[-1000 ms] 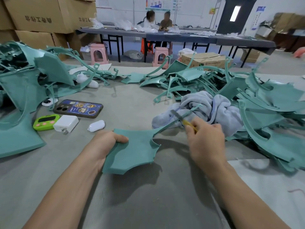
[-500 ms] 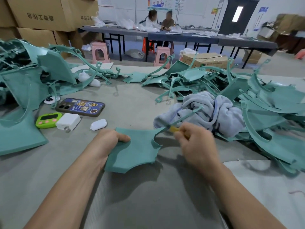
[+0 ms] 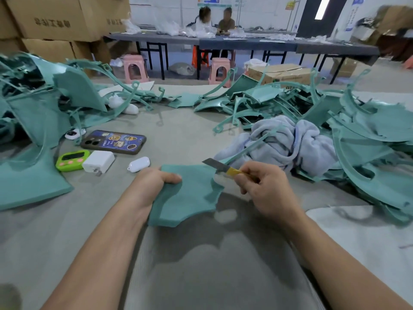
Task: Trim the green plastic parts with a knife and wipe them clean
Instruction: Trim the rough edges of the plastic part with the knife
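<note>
Phone (image 3: 113, 142) lies left of towel (image 3: 288, 144) on table (image 3: 178, 135).

We see a factory finishing workshop: moulded green plastic parts (image 3: 366, 139) lie heaped in piles on a grey-covered workbench (image 3: 183, 135), and large printed cardboard cartons (image 3: 67, 16) are stacked at the far left. Behind, we note a row of long dark tables (image 3: 257, 44) strewn with clear plastic bags (image 3: 166, 27), where two people (image 3: 226, 23) sit. Low pink stools (image 3: 135, 67) stand on the bare floor, and notices (image 3: 211, 0) hang on the white wall.
</note>
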`<state>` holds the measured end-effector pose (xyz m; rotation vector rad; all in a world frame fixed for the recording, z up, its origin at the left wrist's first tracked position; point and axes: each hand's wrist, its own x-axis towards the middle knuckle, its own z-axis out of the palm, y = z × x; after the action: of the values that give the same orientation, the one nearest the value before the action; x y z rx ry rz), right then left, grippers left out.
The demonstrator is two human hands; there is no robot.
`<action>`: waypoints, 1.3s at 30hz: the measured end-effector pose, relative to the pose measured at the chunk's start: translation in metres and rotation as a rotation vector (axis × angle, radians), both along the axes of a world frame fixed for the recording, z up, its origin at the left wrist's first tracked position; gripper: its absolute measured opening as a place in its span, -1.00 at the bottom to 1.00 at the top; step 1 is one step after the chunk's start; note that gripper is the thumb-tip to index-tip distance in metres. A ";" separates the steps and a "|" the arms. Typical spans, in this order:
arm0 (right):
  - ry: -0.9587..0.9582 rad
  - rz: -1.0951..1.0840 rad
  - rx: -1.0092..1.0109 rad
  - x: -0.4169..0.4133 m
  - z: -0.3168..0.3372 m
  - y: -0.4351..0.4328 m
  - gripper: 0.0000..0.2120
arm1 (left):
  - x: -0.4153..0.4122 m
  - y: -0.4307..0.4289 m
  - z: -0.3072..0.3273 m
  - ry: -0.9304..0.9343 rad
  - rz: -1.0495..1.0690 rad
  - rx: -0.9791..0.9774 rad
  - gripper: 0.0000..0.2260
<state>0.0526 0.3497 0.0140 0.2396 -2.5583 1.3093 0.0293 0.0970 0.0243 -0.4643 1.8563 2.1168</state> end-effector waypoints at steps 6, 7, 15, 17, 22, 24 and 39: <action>-0.071 0.180 0.060 0.002 0.008 0.004 -0.77 | 0.000 -0.005 0.003 -0.007 -0.046 0.044 -0.79; -0.078 0.188 0.043 0.002 0.009 0.006 -0.76 | 0.000 -0.005 0.003 -0.006 -0.052 0.038 -0.80; -0.072 0.183 0.001 0.002 0.003 0.004 -0.75 | -0.002 -0.006 0.001 -0.041 -0.077 0.067 -0.76; -0.048 0.153 0.021 0.001 0.002 0.005 -0.75 | -0.002 -0.006 0.003 -0.056 -0.081 0.078 -0.75; -0.019 0.113 0.027 -0.003 0.004 0.007 -0.77 | -0.003 -0.009 0.006 -0.039 -0.050 0.079 -0.76; 0.003 0.124 -0.033 -0.003 0.003 0.008 -0.77 | -0.004 -0.010 0.006 -0.020 -0.034 0.060 -0.77; -0.067 0.239 0.009 0.002 0.020 0.012 -0.67 | -0.006 -0.008 0.005 0.015 -0.138 -0.056 -0.85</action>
<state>0.0548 0.3616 0.0339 0.5264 -2.6568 1.4091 0.0234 0.0885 0.0288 -0.3226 1.9019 1.9887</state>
